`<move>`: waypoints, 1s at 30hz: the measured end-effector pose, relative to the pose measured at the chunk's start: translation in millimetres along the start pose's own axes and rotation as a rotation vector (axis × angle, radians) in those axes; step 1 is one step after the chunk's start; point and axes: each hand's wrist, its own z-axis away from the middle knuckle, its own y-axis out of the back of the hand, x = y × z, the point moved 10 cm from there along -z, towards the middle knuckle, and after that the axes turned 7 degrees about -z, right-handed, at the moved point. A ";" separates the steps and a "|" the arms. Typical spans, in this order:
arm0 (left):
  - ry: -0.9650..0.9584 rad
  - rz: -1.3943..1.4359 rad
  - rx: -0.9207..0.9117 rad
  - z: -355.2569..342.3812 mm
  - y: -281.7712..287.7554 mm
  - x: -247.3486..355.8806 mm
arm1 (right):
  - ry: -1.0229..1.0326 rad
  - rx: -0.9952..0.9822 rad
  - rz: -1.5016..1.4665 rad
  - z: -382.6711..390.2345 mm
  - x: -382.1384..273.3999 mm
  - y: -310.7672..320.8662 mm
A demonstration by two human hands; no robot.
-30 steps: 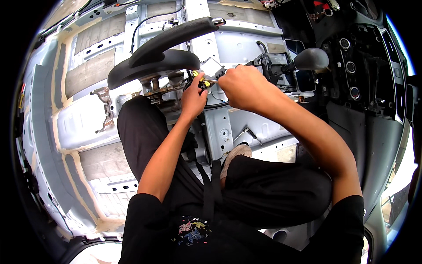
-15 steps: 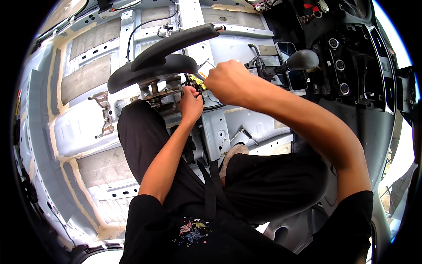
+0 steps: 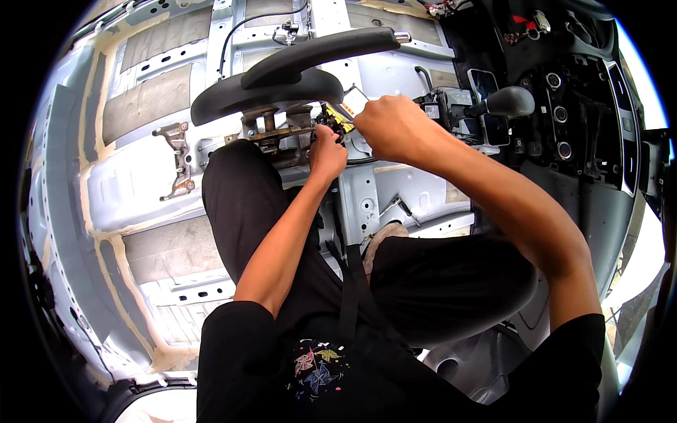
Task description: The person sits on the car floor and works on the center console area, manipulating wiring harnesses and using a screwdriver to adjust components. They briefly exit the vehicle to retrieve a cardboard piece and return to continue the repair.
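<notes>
A long black curved handle with a silver tip [image 3: 321,56], like a handbrake lever, stands above a second thick black curved piece [image 3: 264,95]. Under them sits a brown and grey metal mechanism [image 3: 271,134]. My left hand [image 3: 328,151] is closed at its right end, fingertips pinched on something small and dark among the wiring. A yellow part [image 3: 340,118], perhaps a connector, shows just above those fingers. Bent into a fist, my right hand [image 3: 388,128] is close beside it; a thin grey edge shows at its knuckles, but what it grips is hidden.
A gear lever [image 3: 511,102] rises on the right, by a dash panel with round knobs [image 3: 560,113]. A metal bracket [image 3: 180,161] lies on the bare car floor at left. A small ratchet-like tool [image 3: 402,208] rests near my shoe [image 3: 384,243].
The scene has shifted slightly right and up in the picture. Both hands stay at the same spot beside the mechanism, with hardly any change in their grip.
</notes>
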 end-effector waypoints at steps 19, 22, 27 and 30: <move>0.019 -0.076 -0.081 -5.6 -6.3 -3.6 | -0.214 -0.143 0.040 -26.4 39.6 11.7; 0.005 -0.131 -0.062 -7.0 0.0 -0.9 | 0.051 -0.133 0.193 -17.9 -18.1 1.4; -0.044 -0.200 -0.114 -5.1 2.1 19.1 | 0.040 -0.087 0.132 -19.0 -36.1 4.8; -0.037 -0.243 -0.153 -3.9 -2.2 10.4 | -0.041 -0.110 0.073 -33.9 -17.1 14.8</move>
